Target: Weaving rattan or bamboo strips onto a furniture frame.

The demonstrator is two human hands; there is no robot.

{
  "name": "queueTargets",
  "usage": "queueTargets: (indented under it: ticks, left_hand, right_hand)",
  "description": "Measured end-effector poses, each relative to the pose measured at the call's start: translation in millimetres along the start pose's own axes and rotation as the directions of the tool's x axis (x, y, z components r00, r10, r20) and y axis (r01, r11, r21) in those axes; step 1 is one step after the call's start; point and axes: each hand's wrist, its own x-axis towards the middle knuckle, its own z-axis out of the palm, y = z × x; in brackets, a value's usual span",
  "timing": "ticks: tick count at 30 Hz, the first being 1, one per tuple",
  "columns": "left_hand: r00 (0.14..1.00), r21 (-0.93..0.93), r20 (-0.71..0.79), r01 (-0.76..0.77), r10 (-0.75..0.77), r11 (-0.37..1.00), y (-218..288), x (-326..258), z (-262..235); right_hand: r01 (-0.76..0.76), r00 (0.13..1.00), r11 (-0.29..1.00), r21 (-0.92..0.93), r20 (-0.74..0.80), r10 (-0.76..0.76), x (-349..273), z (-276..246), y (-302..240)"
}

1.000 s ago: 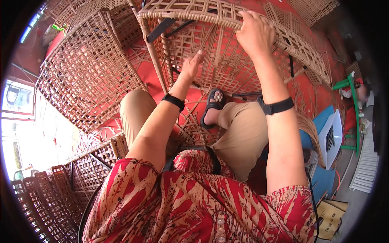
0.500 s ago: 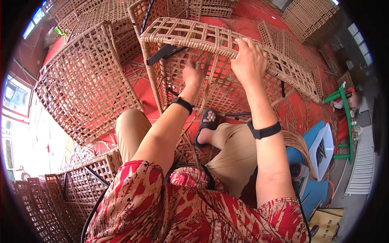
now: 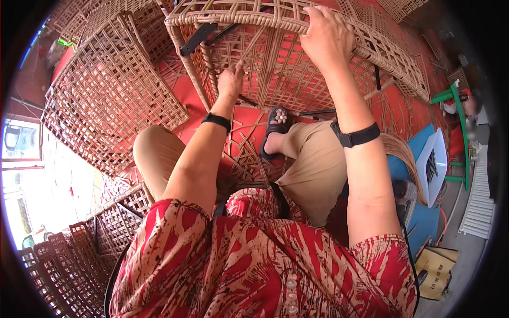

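In front of me stands a large woven wicker frame (image 3: 297,87) in light brown, with a wrapped rim and open lattice. A black metal bracket (image 3: 199,38) sits at its left corner. Over the top rim curl the fingers of my right hand (image 3: 327,41), gripping it. My left hand (image 3: 231,82) is inside the frame, below the rim, its fingers drawn together at the lower end of a wicker strand (image 3: 253,43). That strand slants up toward the rim; its far end is hard to make out among other strands.
Another woven panel (image 3: 114,90) leans at the left, and darker wicker pieces (image 3: 69,254) stand at lower left. Cut strands (image 3: 246,146) litter the red floor. On the right are a white bin (image 3: 432,167), a strand coil (image 3: 408,153) and a green stand (image 3: 460,138).
The view has tipped, so the frame appears higher. My left hand has moved left and its fingers have come together by the strand. My right hand keeps its grip on the rim.
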Motion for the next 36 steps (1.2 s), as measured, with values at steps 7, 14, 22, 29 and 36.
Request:
queueTargets:
  ticks: [7, 14, 22, 29, 36]
  left_hand:
    - [0.746, -0.063, -0.666, -0.078, 0.016, 0.995, 27.8, -60.1, -108.6]
    - [0.859, 0.122, -0.469, -0.166, 0.204, 0.979, 47.1, -8.4, -145.1]
    - [0.947, 0.163, -0.314, -0.018, 0.07, 0.986, -0.3, 11.1, -216.1]
    - [0.954, 0.083, 0.277, -0.139, 0.111, 0.987, -5.2, -13.9, -286.2]
    - [0.771, 0.64, 0.022, -0.5, 0.637, 0.584, 156.3, -69.1, -299.9]
  right_hand:
    - [0.047, 0.994, 0.999, 0.002, -0.1, -0.046, -16.2, -7.1, -6.6]
    - [0.109, 0.986, 0.986, -0.127, -0.108, -0.123, -30.7, -1.6, -3.0]
    - [0.175, 0.98, 0.974, -0.145, -0.073, -0.187, -28.7, 17.2, -66.0]
    - [0.145, 0.983, 0.989, 0.007, -0.114, -0.144, -31.1, 14.0, -75.1]
    - [0.16, 0.98, 0.982, 0.1, -0.136, -0.145, -48.9, -5.3, -66.9]
